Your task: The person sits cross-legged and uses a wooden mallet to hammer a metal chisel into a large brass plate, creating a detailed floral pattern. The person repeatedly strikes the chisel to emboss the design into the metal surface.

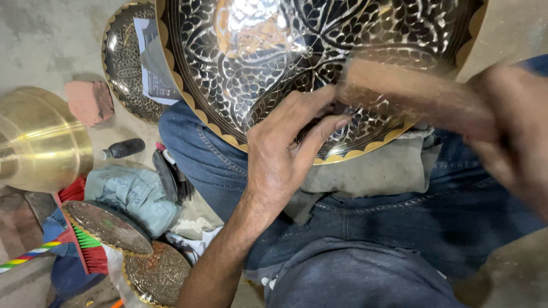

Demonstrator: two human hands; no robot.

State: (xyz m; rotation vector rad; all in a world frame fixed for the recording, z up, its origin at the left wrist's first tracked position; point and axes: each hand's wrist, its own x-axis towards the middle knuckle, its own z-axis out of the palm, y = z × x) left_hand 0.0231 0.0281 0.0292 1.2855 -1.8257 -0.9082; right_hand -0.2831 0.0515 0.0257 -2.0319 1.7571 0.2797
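We rest a large engraved brass tray [257,51] on our lap, its scalloped golden rim tilted toward us over a grey cloth [377,168] laid on our jeans [411,228]. The tray fills the top of the view from eleven to two o'clock.

Our left hand [285,148] lies at the tray's lower rim, at about six o'clock of the tray. Its fingers [319,131] are bent and pinched together against the patterned face, as if around something thin and dark, though we cannot make out what sits between them.

Our right hand [508,131] is at three o'clock, blurred by motion. It is clenched around the handle of a wooden mallet [399,91], whose head hangs just above the left fingers, over the tray's lower right part.

At ten o'clock a second engraved tray [128,74] lies on the floor with a paper on it, partly under the large one. Beside it sits a reddish brick [88,101]. At nine o'clock we see a plain brass bowl [40,140]. Near it lies a small dark bottle [121,149]. At seven o'clock two smaller round plates [131,251] overlap, next to a red and green brush [85,242].
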